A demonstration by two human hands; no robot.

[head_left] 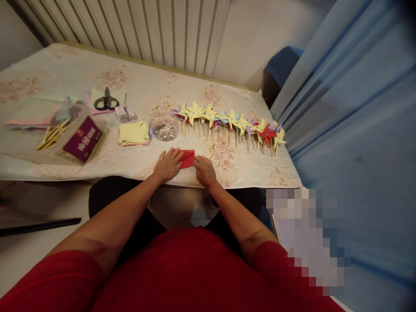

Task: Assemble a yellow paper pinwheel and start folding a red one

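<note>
A red paper (187,159) lies near the table's front edge, between my two hands. My left hand (168,164) rests flat on its left part, fingers apart. At the paper's right edge is my right hand (204,170), its fingers curled together and closed on that edge. Just behind the paper stands a clear round dish (164,128) of small shiny pieces. To its left sits a stack of yellow paper squares (134,133). A row of paper pinwheels (242,124) on sticks lies to the right.
Black-handled scissors (106,102) lie on paper sheets at the back left, near two small boxes (125,114). An open box (82,138) with wooden sticks stands at the left. A blue curtain (351,151) hangs beyond the right edge of the table (156,82).
</note>
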